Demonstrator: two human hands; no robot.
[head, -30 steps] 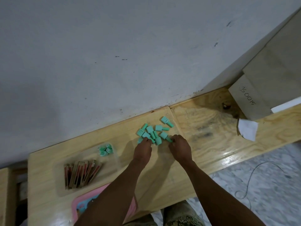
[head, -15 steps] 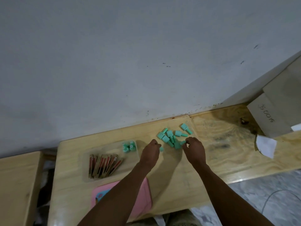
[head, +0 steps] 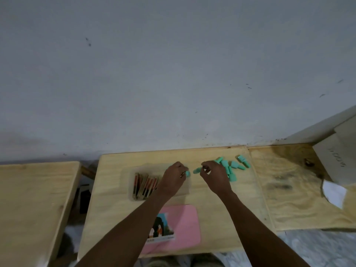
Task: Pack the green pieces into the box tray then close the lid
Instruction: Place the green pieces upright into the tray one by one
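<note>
Several green pieces (head: 231, 167) lie in a loose pile on the wooden table, right of centre. A clear box tray (head: 185, 187) sits left of the pile and holds a row of brown and red cards (head: 145, 185). My left hand (head: 172, 180) hovers over the tray's right end and pinches a green piece (head: 187, 173). My right hand (head: 213, 177) is just right of the tray, fingertips closed on another green piece (head: 196, 170). The pink lid (head: 185, 226) lies flat near the table's front edge, partly under my left forearm.
A grey wall rises behind the wooden table (head: 115, 209). A second table (head: 28, 199) stands to the left across a gap. To the right are a plywood sheet (head: 298, 199), a white paper scrap (head: 334, 193) and a cardboard box (head: 339, 158).
The camera has swung left. My left hand moved left from the pile to above the tray with a green piece, and my right hand lifted a piece away from the pile.
</note>
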